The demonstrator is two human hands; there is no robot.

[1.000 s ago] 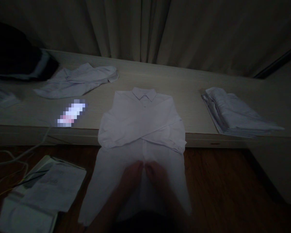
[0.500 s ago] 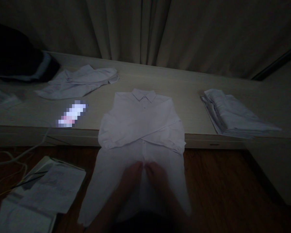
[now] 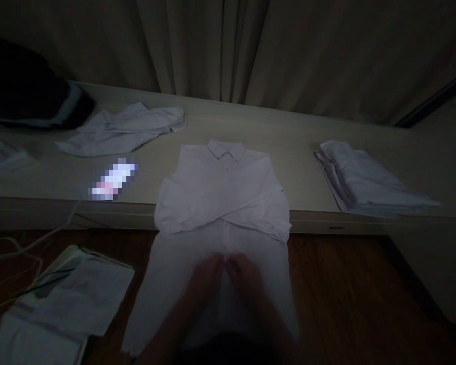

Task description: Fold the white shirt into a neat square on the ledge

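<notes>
A white collared shirt (image 3: 220, 187) lies front up, its collar toward the curtain and both sleeves crossed over the chest. The upper part rests on a pale ledge, while the lower part hangs over the edge toward me. My left hand (image 3: 208, 271) and my right hand (image 3: 243, 271) meet side by side at the button strip below the sleeves. Fingers of both hands are closed in a pinch on the shirt's front. The image is dark and the hands are blurred, so any button between the fingertips is hidden.
On the ledge (image 3: 296, 177) lie a folded stack of white clothes (image 3: 368, 177) at right, a crumpled white garment (image 3: 129, 126), a lit phone (image 3: 114, 178) and a dark bag-like bundle (image 3: 26, 86). Papers (image 3: 83, 294) and cables (image 3: 34, 248) are at lower left.
Almost nothing differs. Both hands stay at the same place on the button strip, with only slight finger movement.
</notes>
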